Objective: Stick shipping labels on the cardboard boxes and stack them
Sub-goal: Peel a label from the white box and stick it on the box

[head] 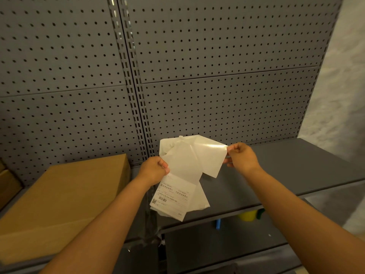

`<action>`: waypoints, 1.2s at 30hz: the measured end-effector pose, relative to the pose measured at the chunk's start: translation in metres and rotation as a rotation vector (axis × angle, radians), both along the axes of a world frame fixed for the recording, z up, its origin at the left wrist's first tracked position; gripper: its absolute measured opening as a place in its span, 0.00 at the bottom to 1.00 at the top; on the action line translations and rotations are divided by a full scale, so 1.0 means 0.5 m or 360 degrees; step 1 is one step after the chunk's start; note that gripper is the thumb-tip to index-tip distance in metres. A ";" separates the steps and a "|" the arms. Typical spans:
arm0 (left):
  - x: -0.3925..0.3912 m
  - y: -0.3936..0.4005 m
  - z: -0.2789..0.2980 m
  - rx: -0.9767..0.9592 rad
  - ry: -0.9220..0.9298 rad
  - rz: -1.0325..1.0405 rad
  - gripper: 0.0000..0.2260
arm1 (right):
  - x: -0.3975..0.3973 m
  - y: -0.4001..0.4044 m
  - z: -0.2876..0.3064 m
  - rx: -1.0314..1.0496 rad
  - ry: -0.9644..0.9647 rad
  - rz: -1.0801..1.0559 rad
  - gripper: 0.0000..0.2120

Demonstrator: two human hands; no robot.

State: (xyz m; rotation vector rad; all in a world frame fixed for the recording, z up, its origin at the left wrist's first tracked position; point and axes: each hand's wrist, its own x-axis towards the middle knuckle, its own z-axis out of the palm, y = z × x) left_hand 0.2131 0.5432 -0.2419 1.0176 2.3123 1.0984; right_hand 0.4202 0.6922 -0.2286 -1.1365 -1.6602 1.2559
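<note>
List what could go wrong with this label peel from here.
The right hand pinches only a corner of the glossy sheet, so it may tear or curl onto itself. The left hand holds a loose bundle of labels in the air; sheets could slip. The cardboard box lies off to the left, so placement may go crooked.

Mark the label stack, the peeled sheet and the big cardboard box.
label stack (173,196), head view, printed face below left hand.
peeled sheet (209,155), head view, glossy middle.
cardboard box (65,196), head view, top face.
</note>
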 end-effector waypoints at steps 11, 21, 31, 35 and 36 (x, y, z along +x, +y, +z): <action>-0.012 -0.009 -0.019 -0.0131 0.0146 0.0157 0.06 | 0.037 0.020 0.011 0.0021 -0.0027 -0.0216 0.07; 0.007 -0.006 -0.002 -0.0145 0.0321 0.0182 0.13 | 0.053 0.006 0.030 0.0068 0.0150 -0.0177 0.06; 0.164 0.023 0.151 0.0432 -0.0273 -0.0245 0.05 | -0.010 -0.072 0.049 0.0406 0.0250 0.0188 0.07; 0.181 0.018 0.162 0.0455 -0.0430 -0.0140 0.08 | -0.023 -0.098 0.051 0.0560 0.0192 0.0285 0.05; 0.182 0.015 0.161 0.0463 -0.0457 -0.0109 0.08 | -0.025 -0.103 0.052 0.0602 0.0172 0.0313 0.04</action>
